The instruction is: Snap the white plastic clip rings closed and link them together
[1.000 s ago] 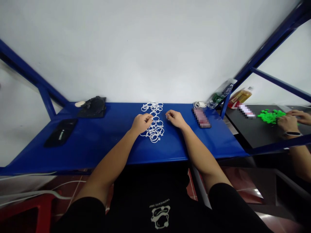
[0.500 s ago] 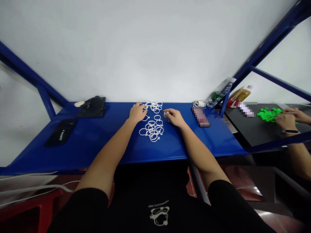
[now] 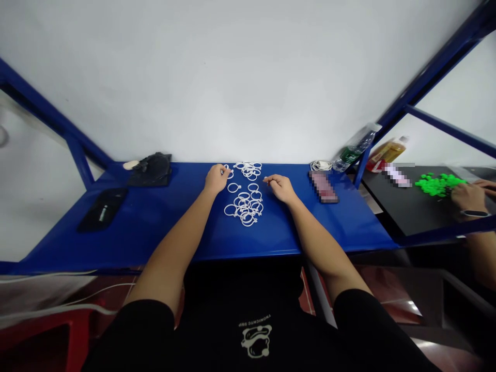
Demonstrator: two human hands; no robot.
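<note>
Two clusters of white plastic curtain rings, each with a small eyelet, lie on the blue table (image 3: 186, 238). The larger cluster (image 3: 244, 208) is in the middle, nearer to me. A smaller cluster (image 3: 248, 169) lies close to the wall. My left hand (image 3: 217, 179) is closed at the left of the far cluster, and a white ring (image 3: 230, 174) shows at its fingertips. Beside it a single ring (image 3: 234, 188) lies flat. To the right of the clusters, my right hand (image 3: 281, 188) pinches something small and white, mostly hidden by the fingers.
At left are a black phone-like slab (image 3: 103, 209) and a crumpled black bag (image 3: 153, 169). On the right lie a blurred-out phone (image 3: 324, 187), a coiled white cable (image 3: 321, 165) and a leaning bottle (image 3: 354, 150). Another person's hand (image 3: 468, 197) works by green pieces (image 3: 437, 184).
My left hand's fingers have curled in from a spread pose, and it has drawn slightly left, uncovering the single ring. My right hand stays nearly in place; less white shows at its fingertips.
</note>
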